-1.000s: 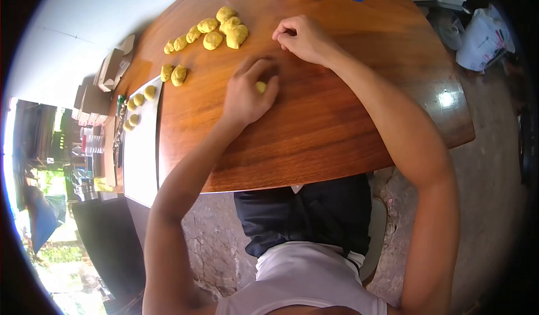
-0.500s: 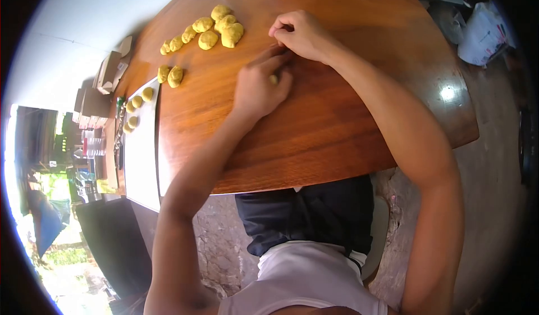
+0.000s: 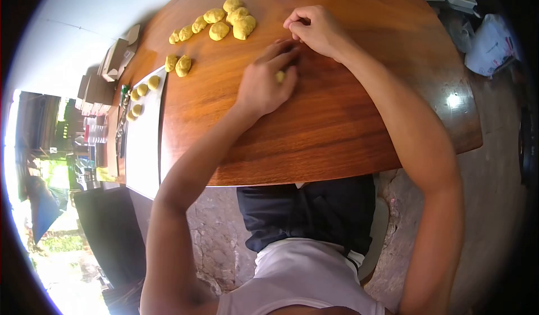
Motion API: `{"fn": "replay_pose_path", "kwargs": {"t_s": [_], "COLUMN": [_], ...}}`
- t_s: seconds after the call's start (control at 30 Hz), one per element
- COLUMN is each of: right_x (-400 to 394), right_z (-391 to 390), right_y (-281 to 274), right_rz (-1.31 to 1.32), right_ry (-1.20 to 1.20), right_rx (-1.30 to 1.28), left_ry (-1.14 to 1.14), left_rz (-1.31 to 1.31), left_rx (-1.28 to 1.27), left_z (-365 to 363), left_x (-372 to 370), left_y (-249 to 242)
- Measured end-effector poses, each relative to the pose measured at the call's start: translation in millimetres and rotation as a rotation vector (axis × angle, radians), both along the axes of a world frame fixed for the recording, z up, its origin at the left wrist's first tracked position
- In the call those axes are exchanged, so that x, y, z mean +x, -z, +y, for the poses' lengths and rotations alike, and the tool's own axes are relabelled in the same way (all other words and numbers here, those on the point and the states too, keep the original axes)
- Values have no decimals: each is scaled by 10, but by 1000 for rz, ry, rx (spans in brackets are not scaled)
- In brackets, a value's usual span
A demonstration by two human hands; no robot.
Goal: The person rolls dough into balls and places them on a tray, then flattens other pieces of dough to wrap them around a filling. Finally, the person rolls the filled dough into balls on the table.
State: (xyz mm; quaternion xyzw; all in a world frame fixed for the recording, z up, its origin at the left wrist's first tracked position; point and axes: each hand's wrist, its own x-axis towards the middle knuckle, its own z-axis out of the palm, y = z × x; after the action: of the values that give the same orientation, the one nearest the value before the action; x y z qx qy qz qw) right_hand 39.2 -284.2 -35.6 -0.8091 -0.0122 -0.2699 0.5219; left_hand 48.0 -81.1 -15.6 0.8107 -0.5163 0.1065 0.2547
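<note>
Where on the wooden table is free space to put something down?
Bare wood on the table lies between the left hand and the near edge, and right of the right hand. It is crowded around the dough pieces and the tray at left.

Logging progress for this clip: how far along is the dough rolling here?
Done: a few small rounded balls lie on the white tray. In hand: the left hand presses a dough piece against the wooden table; the right hand rests curled beside it. Left: rough dough lumps lie farther back, unrolled.
</note>
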Motion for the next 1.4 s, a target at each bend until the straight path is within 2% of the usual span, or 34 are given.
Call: {"fn": "replay_pose_path", "kwargs": {"t_s": [0.1, 0.17, 0.23, 0.3, 0.4, 0.47, 0.53, 0.57, 0.63, 0.7, 0.77, 0.8, 0.83, 0.87, 0.9, 0.97, 1.07, 1.2, 1.27, 1.4], "right_x": [-22, -49, -30, 2, 89, 90, 39, 6, -31, -40, -18, -8, -1, 8, 12, -27, -109, -103, -20, -62], "right_z": [-16, -117, -288, -458, -491, -450, -395, -371, -352, -372, -353, -342, -321, -307, -302, -294, -303, -283, -310, -262], "right_y": [10, -78, -50, 35, 77, 95, 32, 23, 5, -15, -17, 10, 18, 5, -17, -31, -75, -71, 3, -59], "right_rz": [-102, -129, -136, -101, -47, -49, -47, -37, -38, -38, 2, -21, -23, -21, -21, -27, -14, -9, -8, -19], "right_ry": [71, 139, 285, 254, 266, 324, 349, 374, 361, 368, 361, 320, 313, 318, 327, 323, 289, 296, 273, 235], "right_rx": [91, 36, -18, 52, 61, -43, -80, -109, -98, -77, -109, -40, -37, -106, -177, -170, -144, -157, -166, -168], "left_ry": [139, 342, 328, 169, 88, 46, 222, 223, 306, 313, 101, 99, -3, -106, -112, 49, 183, 206, 145, 148], "left_rz": [126, 10, 46, 81, -3, -13, -54, -48, 88, 20, 56, 59, 117, 170, 164, -21, 15, 84, -13, -62], "left_rx": [70, 15, 66, 119, 64, 9, -10, -13, 38, 52, 92, 97, 81, 61, 57, -60, -37, 123, 175, 69], "left_z": [-132, 57, 315, 516, 192, -74, -316, -274, -41, 273, 510, 452, 329, 220, 83, -224, -103, 477, 604, 181], "left_x": [-173, -381, -445, -368, 6, 0, -113, -172, -402, -415, -367, -306, -161, -24, 60, 106, -248, -316, -118, 218], "left_y": [-17, -48, -110, -103, -9, 41, 64, 50, -36, -44, -11, -11, -31, -52, -20, 91, 17, -117, -87, -112]}}
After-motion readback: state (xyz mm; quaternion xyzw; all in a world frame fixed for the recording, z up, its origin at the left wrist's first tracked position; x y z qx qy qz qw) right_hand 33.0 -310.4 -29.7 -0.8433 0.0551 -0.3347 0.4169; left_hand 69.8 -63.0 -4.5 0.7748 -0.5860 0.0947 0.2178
